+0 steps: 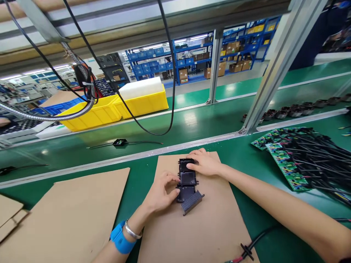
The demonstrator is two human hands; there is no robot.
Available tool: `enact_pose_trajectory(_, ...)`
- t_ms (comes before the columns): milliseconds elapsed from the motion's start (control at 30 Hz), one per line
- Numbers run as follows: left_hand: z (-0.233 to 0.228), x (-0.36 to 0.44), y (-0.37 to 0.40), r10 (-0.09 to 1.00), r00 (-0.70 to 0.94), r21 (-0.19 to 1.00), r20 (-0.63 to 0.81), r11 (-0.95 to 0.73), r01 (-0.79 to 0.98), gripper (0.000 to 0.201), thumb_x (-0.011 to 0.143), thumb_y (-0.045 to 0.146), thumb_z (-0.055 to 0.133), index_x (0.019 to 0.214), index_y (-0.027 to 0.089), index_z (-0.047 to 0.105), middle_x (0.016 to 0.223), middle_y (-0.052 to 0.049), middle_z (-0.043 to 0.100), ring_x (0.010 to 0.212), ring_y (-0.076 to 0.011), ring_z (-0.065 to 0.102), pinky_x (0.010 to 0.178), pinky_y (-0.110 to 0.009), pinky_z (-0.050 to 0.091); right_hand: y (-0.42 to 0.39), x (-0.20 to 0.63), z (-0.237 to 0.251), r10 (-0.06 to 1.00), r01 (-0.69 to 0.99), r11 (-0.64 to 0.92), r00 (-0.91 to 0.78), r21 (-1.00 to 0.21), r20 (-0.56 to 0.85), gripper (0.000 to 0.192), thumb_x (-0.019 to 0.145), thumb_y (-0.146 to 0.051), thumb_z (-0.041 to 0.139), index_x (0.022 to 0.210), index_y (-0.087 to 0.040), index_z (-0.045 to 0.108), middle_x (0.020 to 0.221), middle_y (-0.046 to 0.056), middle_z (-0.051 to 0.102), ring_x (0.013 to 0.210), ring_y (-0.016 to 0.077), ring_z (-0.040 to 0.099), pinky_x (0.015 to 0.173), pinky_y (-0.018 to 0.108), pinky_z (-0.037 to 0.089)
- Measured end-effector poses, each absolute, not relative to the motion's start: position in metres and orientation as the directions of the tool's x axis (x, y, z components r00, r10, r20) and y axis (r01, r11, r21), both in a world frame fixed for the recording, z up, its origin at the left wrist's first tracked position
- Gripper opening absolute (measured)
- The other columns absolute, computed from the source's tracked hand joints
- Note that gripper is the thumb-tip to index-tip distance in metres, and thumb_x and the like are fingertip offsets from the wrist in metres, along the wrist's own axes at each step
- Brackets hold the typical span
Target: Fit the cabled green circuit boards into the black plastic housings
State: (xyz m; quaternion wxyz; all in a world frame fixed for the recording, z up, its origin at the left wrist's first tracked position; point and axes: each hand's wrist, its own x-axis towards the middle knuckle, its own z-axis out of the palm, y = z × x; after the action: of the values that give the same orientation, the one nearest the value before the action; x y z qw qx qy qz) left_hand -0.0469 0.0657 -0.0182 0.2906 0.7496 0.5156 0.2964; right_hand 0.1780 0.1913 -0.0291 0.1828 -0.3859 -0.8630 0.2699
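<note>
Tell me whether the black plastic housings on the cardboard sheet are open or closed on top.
Open. The black plastic housings lie flat on the cardboard sheet, their hollow insides facing up, between the left hand and right hand.

Both our forearms angle in from below, bare. Left hand [161, 193] palm-down, fingers curled, thumb and fingertips pinching inward; blue band and metal bangle on that wrist. Right hand [204, 163] flat, fingers pointing left, pressing down.
</note>
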Motion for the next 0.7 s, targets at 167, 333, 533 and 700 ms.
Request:
enact_pose_trajectory(167,-0.016,-0.043,0.049,0.927,0.357,0.725,0.112,-0.322,0.609,0.037,0.072,0.012,0.062,0.107,0.023,0.064,0.107,-0.007,0.057,0.101,-0.0229,0.057,0.090,-0.038,0.048,0.156,0.190,-0.006,0.586,0.395,0.700,-0.794,-0.596,0.161,0.044,0.090,-0.050,0.056,0.123,-0.021,0.061,0.127,0.011,0.055,0.118,0.0298,0.040,0.100,0.045,0.034)
enact_pose_trajectory(333,-0.014,-0.042,0.038,0.890,0.444,0.743,0.106,-0.368,0.560,0.047,0.064,0.012,0.068,0.109,0.024,0.064,0.126,-0.008,0.049,0.117,-0.0276,0.049,0.104,-0.042,0.040,0.093,0.207,0.014,0.343,0.178,0.770,-0.925,-0.613,0.164,0.028,0.084,-0.026,0.065,0.111,-0.018,0.062,0.114,0.010,0.059,0.111,0.0273,0.046,0.097,0.043,0.038)
enact_pose_trajectory(533,-0.017,-0.045,0.034,0.914,0.403,0.840,0.044,-0.252,0.480,0.018,0.089,0.034,0.055,0.096,0.019,0.062,0.106,-0.010,0.060,0.099,-0.0240,0.058,0.089,-0.039,0.047,0.085,0.231,0.005,0.528,0.264,0.011,-0.821,-0.964,-0.219,0.023,0.093,-0.040,0.053,0.100,-0.018,0.054,0.087,0.003,0.060,0.064,0.0152,0.059,0.058,0.028,0.048)
enact_pose_trajectory(700,-0.020,-0.047,0.035,0.917,0.396,0.905,-0.037,-0.138,0.403,0.038,0.098,0.048,0.037,0.092,0.015,0.056,0.076,-0.005,0.062,0.070,-0.0174,0.061,0.068,-0.030,0.051,0.091,0.237,-0.007,0.562,0.088,-0.529,-0.709,-0.844,-0.426,0.044,0.076,-0.055,0.068,0.087,-0.016,0.052,0.071,-0.001,0.052,0.049,0.0091,0.050,0.043,0.021,0.042)
